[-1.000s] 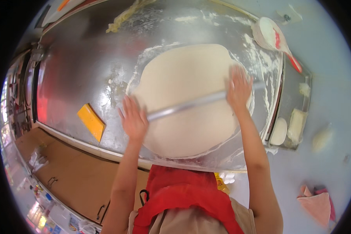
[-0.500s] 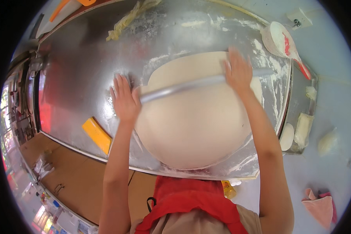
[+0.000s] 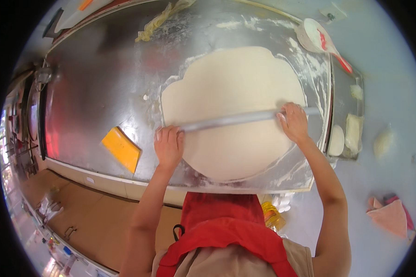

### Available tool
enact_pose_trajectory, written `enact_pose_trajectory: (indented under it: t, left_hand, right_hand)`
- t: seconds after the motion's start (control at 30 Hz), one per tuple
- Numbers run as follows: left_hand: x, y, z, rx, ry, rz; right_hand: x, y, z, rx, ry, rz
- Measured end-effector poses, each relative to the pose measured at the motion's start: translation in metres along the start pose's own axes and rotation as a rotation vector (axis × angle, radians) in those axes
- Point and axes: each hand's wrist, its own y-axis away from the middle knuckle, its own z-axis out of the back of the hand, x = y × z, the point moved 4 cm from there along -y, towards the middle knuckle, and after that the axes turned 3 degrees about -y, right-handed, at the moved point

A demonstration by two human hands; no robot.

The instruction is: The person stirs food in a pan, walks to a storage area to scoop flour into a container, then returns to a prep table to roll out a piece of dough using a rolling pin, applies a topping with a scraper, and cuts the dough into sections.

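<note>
A broad, thin sheet of pale dough [image 3: 231, 78] covers much of the metal worktop, its outline rounded with a notch at the upper left. Across it lies a long grey rolling pin [image 3: 235, 119], slightly tilted, with its right end higher. My left hand [image 3: 169, 147] is closed over the pin's left end, at the dough's left edge. Near the other end, my right hand [image 3: 295, 122] curls its fingers around the pin, and a short length sticks out beyond it.
A yellow scraper-like piece [image 3: 122, 148] lies left of the dough. Flour [image 3: 315, 69] streaks the right side. Beyond the far right corner sits a white scoop with a red handle [image 3: 316, 38]. A metal tray [image 3: 346, 87] holds pale lumps. Crumpled yellowish plastic [image 3: 159, 22] lies at the back.
The rolling pin has come toward me over the dough, with both hands on it. My fingers, stretched out flat before, are now curled over the pin. The view has shifted slightly.
</note>
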Motion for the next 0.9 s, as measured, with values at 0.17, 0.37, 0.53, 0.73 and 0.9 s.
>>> enact_pose_trajectory:
  t: [0.17, 0.37, 0.53, 0.73, 0.9]
  left_hand:
    - [-0.025, 0.047, -0.002, -0.243, -0.090, -0.078]
    - [-0.025, 0.167, -0.028, -0.044, -0.143, -0.102]
    - [-0.031, 0.182, -0.008, -0.120, -0.033, -0.121]
    - [-0.129, 0.176, -0.002, -0.456, 0.204, -0.094]
    - [-0.172, 0.199, -0.016, -0.379, 0.259, -0.158]
  right_hand:
    - [0.009, 0.067, -0.032, -0.319, 0.192, 0.160]
    - [-0.014, 0.183, -0.080, -0.176, 0.156, 0.183]
    - [-0.039, 0.224, -0.083, -0.172, 0.052, 0.295]
    - [-0.114, 0.292, -0.070, -0.458, -0.296, -0.222]
    - [-0.201, 0.271, -0.054, -0.609, -0.260, -0.463]
